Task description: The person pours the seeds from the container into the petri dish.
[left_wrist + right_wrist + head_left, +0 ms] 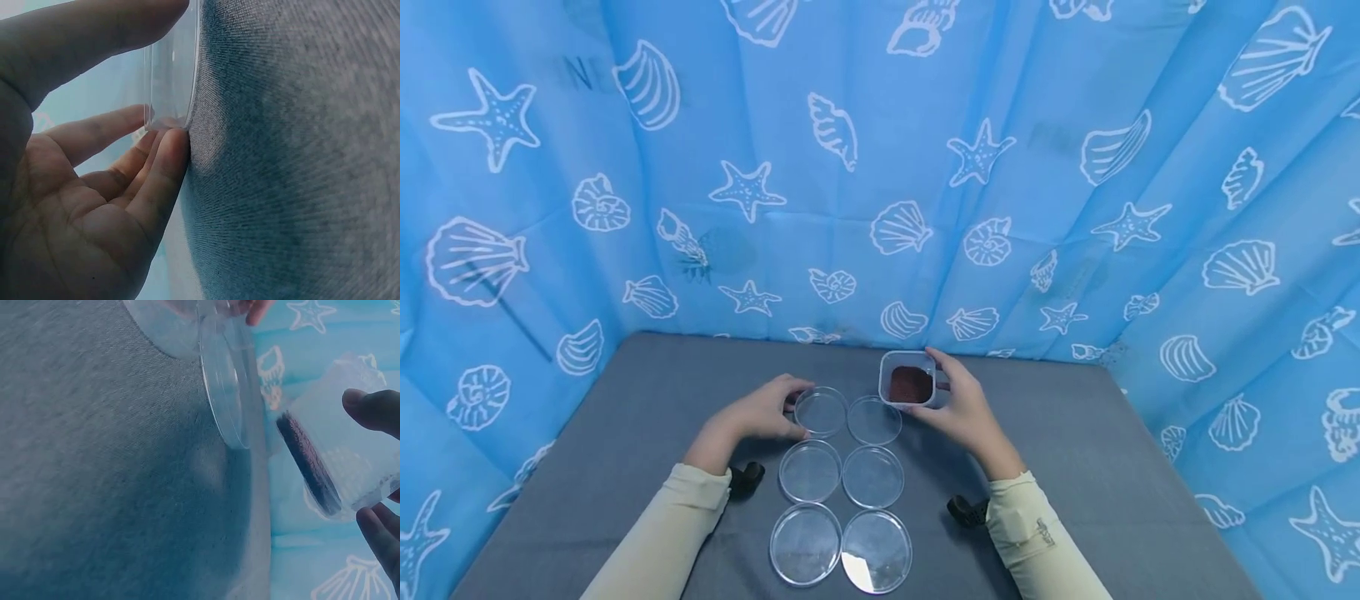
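Note:
My left hand (pixel 766 410) holds the far left petri dish (pixel 821 412) by its side, thumb and fingertips at the rim. In the left wrist view that clear dish (pixel 172 81) stands between thumb and fingers, close against the grey cloth. With my right hand (pixel 964 408) I grip a small clear plastic tub (pixel 886 363) between thumb and fingers. Dark reddish-brown powder (pixel 911 384) covers its bottom. In the right wrist view the tub (pixel 340 440) is held above the cloth. Its near edge overlaps the far right petri dish (pixel 872 423) in the head view.
Nearer to me lie two more rows of clear petri dishes: a middle pair, left (pixel 810 472) and right (pixel 873 477), and a front pair, left (pixel 805 544) and right (pixel 877 551). A grey cloth (pixel 1037 467) covers the table. Behind it hangs a blue shell-print curtain (pixel 865 183).

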Motion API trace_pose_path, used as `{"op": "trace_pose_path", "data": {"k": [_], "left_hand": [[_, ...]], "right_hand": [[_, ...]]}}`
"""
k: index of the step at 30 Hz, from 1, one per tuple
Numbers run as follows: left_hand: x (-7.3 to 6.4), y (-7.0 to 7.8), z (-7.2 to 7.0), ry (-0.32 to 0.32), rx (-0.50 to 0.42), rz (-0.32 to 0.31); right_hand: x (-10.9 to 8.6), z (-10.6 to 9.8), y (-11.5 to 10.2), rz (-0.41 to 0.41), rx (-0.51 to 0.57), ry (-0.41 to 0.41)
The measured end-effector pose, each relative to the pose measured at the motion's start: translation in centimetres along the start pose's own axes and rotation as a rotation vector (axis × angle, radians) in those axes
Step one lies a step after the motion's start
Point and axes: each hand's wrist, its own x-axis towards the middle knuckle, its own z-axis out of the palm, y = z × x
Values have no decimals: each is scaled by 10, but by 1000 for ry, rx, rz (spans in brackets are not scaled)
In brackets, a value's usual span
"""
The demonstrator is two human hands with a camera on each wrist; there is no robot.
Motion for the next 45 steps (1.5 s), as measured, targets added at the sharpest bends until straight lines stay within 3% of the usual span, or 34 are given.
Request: {"op": "trace_pose_path", "data": {"k": [4, 10, 20, 27, 39, 45], "left_hand": [[2, 2, 1, 4, 2, 9], [1, 2, 2, 13, 20, 16], [-3, 1, 4, 25, 19, -4], [-3, 2, 2, 24, 7, 7], [-3, 2, 2, 16, -9, -4], [-3, 3, 4, 25, 3, -19]], "right_hand": [[6, 4, -4, 3, -12, -16], [18, 15, -13, -65, -52, -53], [29, 31, -29, -324, -276, -46], [34, 42, -38, -336, -350, -79], [38, 59, -50, -471, -514, -78], [39, 61, -53, -502, -535, -60]]}}
